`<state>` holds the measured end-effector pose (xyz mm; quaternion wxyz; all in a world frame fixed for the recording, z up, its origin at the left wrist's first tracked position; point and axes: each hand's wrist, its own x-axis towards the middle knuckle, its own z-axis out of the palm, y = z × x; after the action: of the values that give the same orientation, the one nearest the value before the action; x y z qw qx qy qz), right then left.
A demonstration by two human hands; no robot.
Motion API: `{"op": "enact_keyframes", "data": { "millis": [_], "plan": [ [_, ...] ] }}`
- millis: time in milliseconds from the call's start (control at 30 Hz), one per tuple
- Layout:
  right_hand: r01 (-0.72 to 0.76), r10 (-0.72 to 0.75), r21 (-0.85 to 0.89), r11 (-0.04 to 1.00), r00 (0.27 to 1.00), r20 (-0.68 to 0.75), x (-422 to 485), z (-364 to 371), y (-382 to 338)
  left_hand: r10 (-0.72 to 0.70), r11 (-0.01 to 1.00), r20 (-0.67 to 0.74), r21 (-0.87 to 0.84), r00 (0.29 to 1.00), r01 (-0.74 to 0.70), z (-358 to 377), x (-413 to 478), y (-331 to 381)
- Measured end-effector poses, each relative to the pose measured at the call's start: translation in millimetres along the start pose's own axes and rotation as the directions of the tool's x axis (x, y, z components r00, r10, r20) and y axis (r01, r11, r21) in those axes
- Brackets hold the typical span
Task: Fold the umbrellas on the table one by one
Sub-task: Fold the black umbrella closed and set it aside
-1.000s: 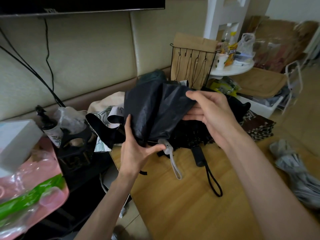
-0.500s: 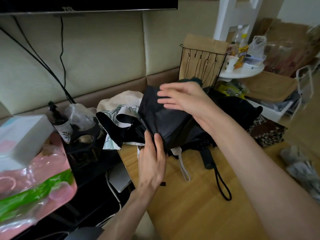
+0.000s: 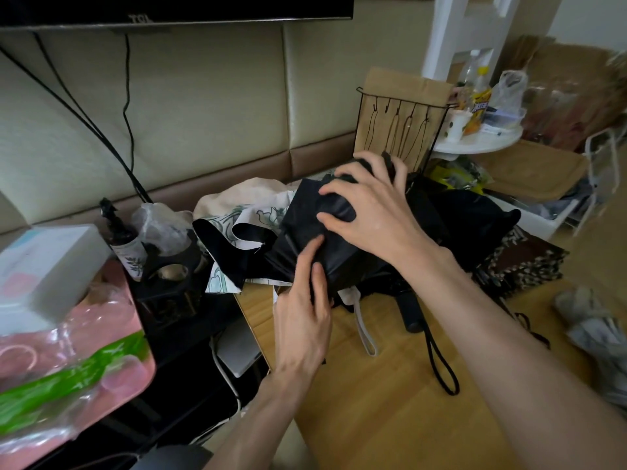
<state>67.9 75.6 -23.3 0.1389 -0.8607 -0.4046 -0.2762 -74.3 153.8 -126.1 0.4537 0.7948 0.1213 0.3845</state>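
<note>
L hand [image 3: 302,320] fingers flat & together pin black umbrella [image 3: 305,212] pleats nr bench [image 3: 356,408] left edge; R hand [image 3: 373,212], fingers spread & curled on fabric, should wrap it tight.

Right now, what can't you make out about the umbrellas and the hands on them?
Head view only.
Black umbrella: ribs and handle are covered by its cloth, the right hand and the left hand.
Left thumb: hidden beneath the hand, so its grip is unclear.
Second umbrella: only the handle and cord show; the canopy is buried under the first.
Grey bundle: blurred and cut by the right edge, unidentifiable.
</note>
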Motion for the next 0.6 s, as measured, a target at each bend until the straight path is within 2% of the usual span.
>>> {"op": "enact_keyframes", "data": {
  "millis": [100,200,233,333,500,600],
  "plan": [
    [-0.008,0.012,0.050,0.999,0.996,-0.091,-1,0,3,-0.081,0.997,-0.029,-0.021,0.996,0.081,-1,1,0],
    [-0.098,0.138,0.155,0.983,0.951,-0.276,-10,-7,8,-0.161,0.984,-0.049,-0.080,0.986,0.157,-5,5,0],
    [-0.139,0.196,0.212,0.967,0.941,-0.276,-14,-9,9,-0.176,0.980,-0.038,-0.106,0.984,0.171,-6,7,1],
    [-0.240,0.314,0.429,0.871,0.943,-0.110,-22,-9,6,-0.185,0.977,-0.007,-0.104,0.983,0.184,-9,10,5],
    [-0.226,0.348,0.631,0.742,0.935,-0.074,-7,-18,4,-0.198,0.980,-0.017,0.004,0.980,0.198,-7,10,3],
    [-0.137,0.255,0.635,0.761,0.962,-0.099,-4,-23,9,-0.258,0.961,-0.047,-0.113,0.965,0.251,-8,11,1]
  ]
}}
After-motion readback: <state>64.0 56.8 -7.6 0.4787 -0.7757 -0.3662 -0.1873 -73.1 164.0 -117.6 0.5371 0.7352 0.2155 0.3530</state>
